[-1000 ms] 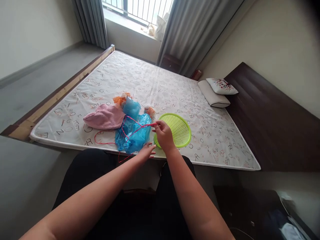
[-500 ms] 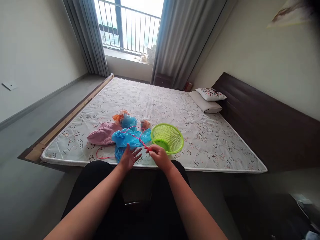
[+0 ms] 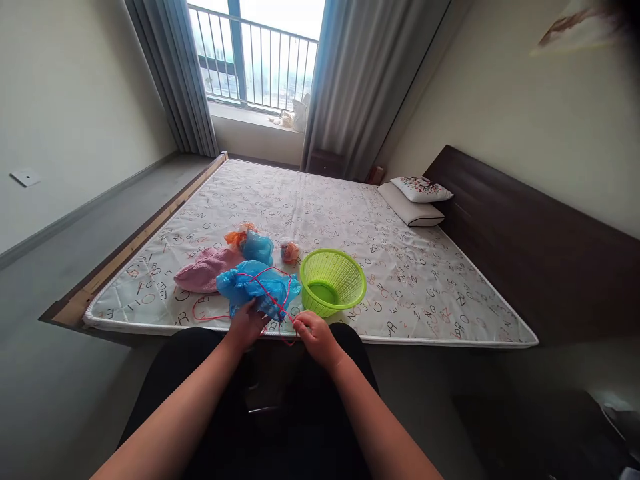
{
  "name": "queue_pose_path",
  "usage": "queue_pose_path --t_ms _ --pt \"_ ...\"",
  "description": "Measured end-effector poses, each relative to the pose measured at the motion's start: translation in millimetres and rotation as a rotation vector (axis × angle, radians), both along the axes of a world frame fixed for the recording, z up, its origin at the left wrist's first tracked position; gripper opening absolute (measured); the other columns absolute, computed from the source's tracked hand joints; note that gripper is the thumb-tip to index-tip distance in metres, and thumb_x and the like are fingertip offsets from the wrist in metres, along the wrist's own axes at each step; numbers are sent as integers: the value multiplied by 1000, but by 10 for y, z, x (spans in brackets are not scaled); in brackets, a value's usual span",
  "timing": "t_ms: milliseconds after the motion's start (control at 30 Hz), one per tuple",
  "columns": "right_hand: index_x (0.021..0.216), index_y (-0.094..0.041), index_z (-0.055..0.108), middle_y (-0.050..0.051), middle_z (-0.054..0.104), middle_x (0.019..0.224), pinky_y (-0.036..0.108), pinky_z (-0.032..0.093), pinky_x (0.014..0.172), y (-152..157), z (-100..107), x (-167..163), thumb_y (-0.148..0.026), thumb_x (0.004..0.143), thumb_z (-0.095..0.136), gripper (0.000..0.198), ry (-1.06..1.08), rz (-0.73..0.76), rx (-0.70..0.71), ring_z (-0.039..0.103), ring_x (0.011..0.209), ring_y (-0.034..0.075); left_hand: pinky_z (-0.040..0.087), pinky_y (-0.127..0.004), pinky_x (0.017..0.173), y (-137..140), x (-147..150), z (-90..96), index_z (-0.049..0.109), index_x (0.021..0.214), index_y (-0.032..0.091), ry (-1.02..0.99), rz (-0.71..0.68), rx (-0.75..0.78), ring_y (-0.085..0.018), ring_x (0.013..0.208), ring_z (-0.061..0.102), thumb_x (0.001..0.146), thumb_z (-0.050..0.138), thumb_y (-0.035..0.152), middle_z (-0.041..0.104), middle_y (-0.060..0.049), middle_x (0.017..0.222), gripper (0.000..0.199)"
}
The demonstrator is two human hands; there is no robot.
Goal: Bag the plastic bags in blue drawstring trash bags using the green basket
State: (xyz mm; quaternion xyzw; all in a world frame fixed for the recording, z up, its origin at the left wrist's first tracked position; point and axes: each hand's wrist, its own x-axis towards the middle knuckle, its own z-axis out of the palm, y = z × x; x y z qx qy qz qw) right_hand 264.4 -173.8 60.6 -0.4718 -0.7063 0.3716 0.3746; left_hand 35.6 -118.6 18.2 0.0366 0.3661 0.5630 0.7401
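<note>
A crumpled blue plastic bag (image 3: 257,277) lies near the front edge of the bed, crossed by loops of red string (image 3: 270,291). My left hand (image 3: 247,325) is at the bag's near side, its fingers curled against the plastic and partly hidden by it. Between the closed fingers of my right hand (image 3: 316,339) is the red string, just in front of a green plastic basket (image 3: 333,259). To the bag's left rests a pink knitted cloth item (image 3: 207,270). Behind it sits a blue and orange plastic bundle (image 3: 257,248), with a smaller orange and blue bundle (image 3: 289,253) to its right.
Everything lies on a letter-patterned mattress (image 3: 400,287) with a wooden bed frame (image 3: 135,243) on the left. Two pillows (image 3: 417,200) are by the dark headboard (image 3: 530,213). Grey curtains (image 3: 360,80) flank the window.
My left hand has gone from open fingers to curling at the bag. The bag is bunched closer and more spread. My right hand has lowered slightly, still with the string.
</note>
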Motion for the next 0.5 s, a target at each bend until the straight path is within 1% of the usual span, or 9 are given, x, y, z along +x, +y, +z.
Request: queue_pose_path --t_ms 100,200,233,300,333,367,400,433,500 --pt "105 -20 74 12 78 104 41 62 88 77 -75 -10 -53 103 57 37 90 -216 -30 75 96 26 66 -48 83 -41 -6 18 68 123 18 10 -35 0 -29 92 81 102 56 16 83 -12 112 24" --pt "120 -19 72 15 77 121 43 65 89 142 -96 -42 -48 100 62 36 116 -339 -34 77 97 25 66 -53 90 -85 13 50 68 124 16 24 -62 22 -31 95 81 98 58 15 82 -14 116 28" --pt "128 -19 70 18 73 133 42 66 87 157 -94 -54 -46 99 64 40 120 -350 -24 78 101 26 65 -55 93 -103 24 61 69 123 16 32 -68 30 -32 97 82 97 59 14 82 -14 116 28" --pt "147 -21 63 22 57 160 41 68 84 179 -80 -75 -41 97 66 54 111 -326 6 76 115 28 64 -57 99 -144 53 87 71 121 14 62 -89 41 -34 104 81 95 60 14 82 -16 116 29" --pt "154 -23 59 22 48 169 43 68 89 189 -66 -85 -38 97 67 61 86 -295 31 73 127 30 63 -57 102 -167 71 105 73 121 13 78 -105 46 -35 109 81 94 61 15 82 -16 117 29" --pt "160 -25 55 21 41 176 46 67 99 200 -46 -95 -36 96 69 66 43 -259 65 67 140 32 62 -56 105 -191 92 128 74 122 13 93 -124 58 -36 114 79 93 62 16 82 -16 119 31" --pt "163 -27 52 19 36 179 51 61 112 213 -21 -104 -32 96 70 70 -13 -221 105 58 152 33 61 -56 108 -214 114 156 76 123 14 102 -142 77 -36 120 78 92 64 16 82 -16 122 34" --pt "165 -28 52 17 35 181 54 51 125 230 9 -115 -29 95 73 73 -75 -186 148 47 162 34 59 -54 112 -236 138 190 77 125 15 105 -155 104 -36 125 76 91 65 17 82 -15 126 36" --pt "167 -28 52 15 34 182 59 33 137 275 77 -135 -25 91 81 81 -193 -134 196 33 170 36 55 -53 119 -268 184 265 79 129 17 92 -166 182 -36 135 71 91 66 19 80 -12 136 40"
